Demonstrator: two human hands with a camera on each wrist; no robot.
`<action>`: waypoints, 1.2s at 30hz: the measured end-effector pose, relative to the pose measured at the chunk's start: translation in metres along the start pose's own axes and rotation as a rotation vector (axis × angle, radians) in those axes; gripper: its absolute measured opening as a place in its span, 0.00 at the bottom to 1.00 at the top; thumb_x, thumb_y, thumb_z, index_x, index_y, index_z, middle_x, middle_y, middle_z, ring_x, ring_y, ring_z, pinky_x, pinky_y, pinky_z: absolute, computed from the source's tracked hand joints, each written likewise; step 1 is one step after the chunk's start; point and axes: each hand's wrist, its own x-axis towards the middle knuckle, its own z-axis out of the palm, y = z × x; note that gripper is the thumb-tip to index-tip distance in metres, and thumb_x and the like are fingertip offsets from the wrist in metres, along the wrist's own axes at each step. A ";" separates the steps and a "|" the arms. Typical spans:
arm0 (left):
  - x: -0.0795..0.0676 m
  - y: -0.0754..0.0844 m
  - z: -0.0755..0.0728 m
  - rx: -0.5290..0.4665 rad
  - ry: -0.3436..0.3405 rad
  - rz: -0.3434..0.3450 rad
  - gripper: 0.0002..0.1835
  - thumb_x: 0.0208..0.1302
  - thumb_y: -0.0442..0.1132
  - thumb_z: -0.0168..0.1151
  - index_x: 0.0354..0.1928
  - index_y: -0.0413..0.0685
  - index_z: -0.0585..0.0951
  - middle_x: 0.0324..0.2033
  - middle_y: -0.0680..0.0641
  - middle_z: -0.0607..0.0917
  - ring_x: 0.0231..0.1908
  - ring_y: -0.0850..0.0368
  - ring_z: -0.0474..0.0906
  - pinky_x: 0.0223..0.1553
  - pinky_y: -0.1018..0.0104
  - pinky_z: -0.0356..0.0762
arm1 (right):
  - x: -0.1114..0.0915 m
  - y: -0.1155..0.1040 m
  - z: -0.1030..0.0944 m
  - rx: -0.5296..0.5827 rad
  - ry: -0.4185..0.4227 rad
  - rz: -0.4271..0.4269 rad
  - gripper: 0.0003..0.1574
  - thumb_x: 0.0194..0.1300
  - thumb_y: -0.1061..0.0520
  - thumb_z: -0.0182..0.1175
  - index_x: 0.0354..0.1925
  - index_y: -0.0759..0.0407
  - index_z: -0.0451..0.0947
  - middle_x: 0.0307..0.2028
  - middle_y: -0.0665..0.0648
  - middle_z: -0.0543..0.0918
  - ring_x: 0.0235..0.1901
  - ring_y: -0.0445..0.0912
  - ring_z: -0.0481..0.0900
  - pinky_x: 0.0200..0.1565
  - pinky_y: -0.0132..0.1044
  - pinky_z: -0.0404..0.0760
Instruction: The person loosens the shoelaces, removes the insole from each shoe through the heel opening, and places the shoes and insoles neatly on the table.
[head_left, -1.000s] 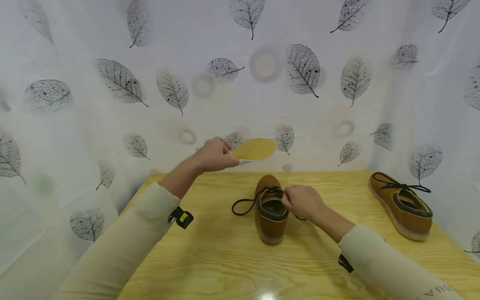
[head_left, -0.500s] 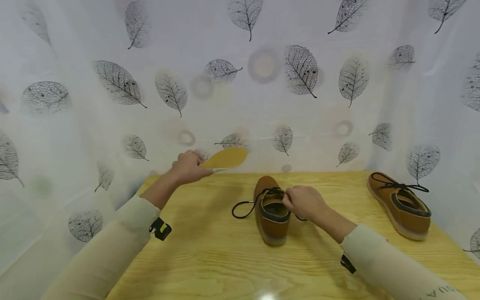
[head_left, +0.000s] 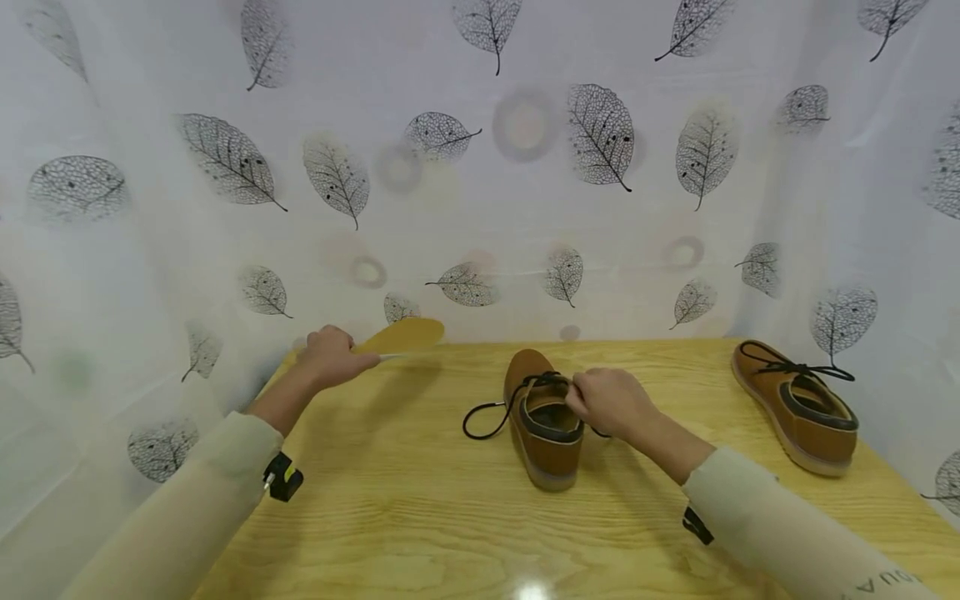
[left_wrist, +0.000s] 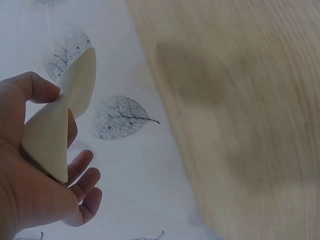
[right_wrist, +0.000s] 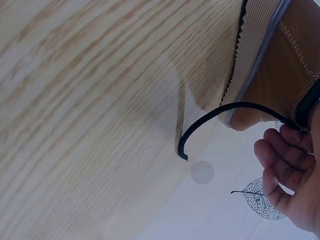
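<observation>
My left hand (head_left: pixel 330 360) pinches a thin insole (head_left: pixel 405 335), yellow on the upper face in the head view, above the table's far left part. In the left wrist view the insole (left_wrist: pixel 47 135) looks pale and bends between thumb and fingers. A brown leather shoe (head_left: pixel 547 454) with black laces stands at the table's middle, toe away from me. On its right collar edge my right hand (head_left: pixel 611 402) grips with curled fingers. One lace (right_wrist: pixel 240 105) arches out beside those fingers in the right wrist view. What the thumb holds inside is hidden.
A matching brown shoe (head_left: pixel 813 429), its laces tied, stands at the table's right edge. The wooden table (head_left: pixel 420 517) ends at a white leaf-print curtain (head_left: pixel 465 208) behind and at both sides.
My left hand has carried the insole left and lower, away from the shoe. My right hand stays at the collar, while the middle shoe has turned slightly.
</observation>
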 end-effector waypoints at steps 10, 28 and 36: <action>-0.010 -0.046 0.008 0.103 -0.024 -0.134 0.35 0.64 0.60 0.50 0.44 0.27 0.78 0.55 0.22 0.68 0.50 0.26 0.67 0.38 0.43 0.70 | -0.002 0.001 0.000 0.010 0.001 -0.002 0.22 0.66 0.57 0.53 0.17 0.49 0.62 0.14 0.46 0.63 0.14 0.39 0.57 0.21 0.33 0.61; -0.023 -0.127 0.023 0.021 -0.101 -0.391 0.41 0.69 0.59 0.38 0.54 0.18 0.68 0.46 0.15 0.64 0.47 0.21 0.63 0.41 0.36 0.67 | -0.001 0.001 0.001 0.009 0.009 -0.011 0.22 0.66 0.56 0.54 0.16 0.49 0.60 0.14 0.46 0.62 0.15 0.39 0.57 0.21 0.33 0.61; -0.026 -0.137 0.034 -0.010 -0.121 -0.441 0.34 0.64 0.54 0.44 0.51 0.22 0.70 0.44 0.20 0.65 0.42 0.29 0.60 0.41 0.40 0.63 | -0.001 0.003 0.003 0.000 0.016 -0.017 0.22 0.66 0.56 0.54 0.16 0.48 0.61 0.13 0.45 0.62 0.14 0.38 0.57 0.21 0.34 0.62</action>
